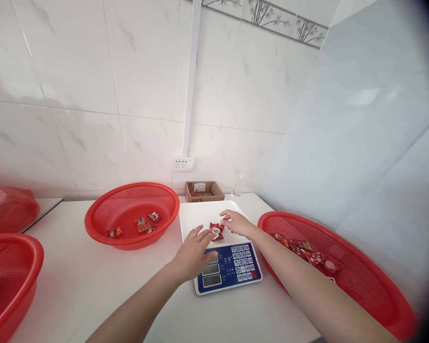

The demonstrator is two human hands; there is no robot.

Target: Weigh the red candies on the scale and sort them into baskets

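A white electronic scale [195, 209] with a blue keypad panel [228, 267] stands on the table. On its white plate lies a red wrapped packet [216, 231] with a pale heart-shaped print. My left hand [193, 252] is over the scale's left side, fingers spread, its fingertips close to this packet. From the right, my right hand [239, 223] reaches over the plate with its fingers curled at a small red packet [223, 225], which they partly cover. More red shows under that hand, too hidden to make out.
To the left, a red plastic basket [103, 209] holds several small packets [143, 225]. Another red basket [375, 286] at right holds more packets [314, 257]. A third basket [32, 267] stands at far left, near a red bag [9, 209]. Behind the scale are a cardboard box [204, 191] and a clear bottle [239, 186].
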